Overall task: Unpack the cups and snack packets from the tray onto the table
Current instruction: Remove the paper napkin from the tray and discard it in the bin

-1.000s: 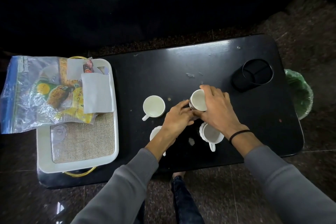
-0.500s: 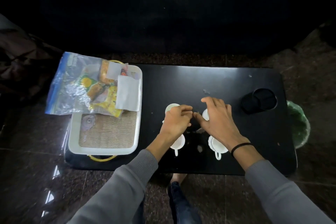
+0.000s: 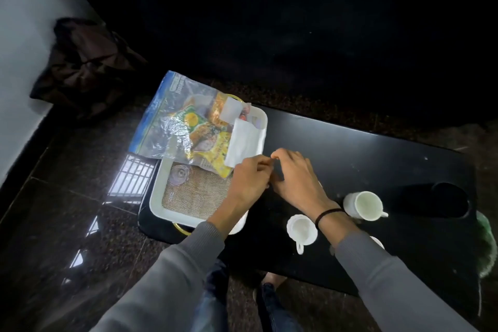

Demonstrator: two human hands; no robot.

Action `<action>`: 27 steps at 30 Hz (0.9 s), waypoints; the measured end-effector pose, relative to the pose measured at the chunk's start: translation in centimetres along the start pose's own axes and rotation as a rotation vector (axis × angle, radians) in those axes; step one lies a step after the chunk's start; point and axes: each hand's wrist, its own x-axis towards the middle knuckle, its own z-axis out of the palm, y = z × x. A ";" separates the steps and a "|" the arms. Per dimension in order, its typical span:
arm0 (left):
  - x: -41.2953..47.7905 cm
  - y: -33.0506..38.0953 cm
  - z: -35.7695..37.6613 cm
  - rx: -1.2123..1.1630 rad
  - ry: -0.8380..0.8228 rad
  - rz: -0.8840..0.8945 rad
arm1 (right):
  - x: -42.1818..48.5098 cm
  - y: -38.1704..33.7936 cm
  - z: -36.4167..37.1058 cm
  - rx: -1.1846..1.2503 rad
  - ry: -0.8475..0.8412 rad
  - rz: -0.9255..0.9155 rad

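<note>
A white tray (image 3: pixel 155 197) with a burlap mat lies at the left end of the black table (image 3: pixel 350 148). A clear zip bag (image 3: pixel 167 121) holding yellow snack packets (image 3: pixel 213 148) lies across the tray's far end, with a white paper sheet (image 3: pixel 245 143) on top. My left hand (image 3: pixel 250 180) and right hand (image 3: pixel 296 178) hover together at the tray's right rim, next to the sheet's corner, fingers curled. No object shows in either hand. Two white cups (image 3: pixel 363 205) (image 3: pixel 301 229) stand on the table to the right. My left wrist partly covers a third cup (image 3: pixel 239 224).
A black holder (image 3: pixel 447 199) sits at the table's right end, with a green-lined bin (image 3: pixel 487 245) beyond it on the floor. A dark bag (image 3: pixel 86 67) lies by the wall at left. The floor is dark polished stone. My legs are under the table's near edge.
Both hands have left the cups and moved left to the tray's right rim. The view has swung left, so the cups now lie to the right of my hands.
</note>
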 end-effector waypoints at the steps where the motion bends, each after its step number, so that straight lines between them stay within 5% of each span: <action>1: 0.5 -0.3 -0.8 0.003 0.013 -0.003 | 0.8 -0.7 0.4 0.003 -0.012 -0.005; 9: 6.8 -3.0 -5.8 0.452 0.182 0.063 | 7.6 -3.1 4.7 0.043 -0.009 0.110; 15: 10.4 -3.5 -5.7 0.684 0.121 0.042 | 10.9 -2.4 6.7 -0.002 0.099 0.291; 27: 11.9 -3.5 -4.8 0.709 0.082 0.119 | 12.0 -1.4 8.1 0.285 0.256 0.481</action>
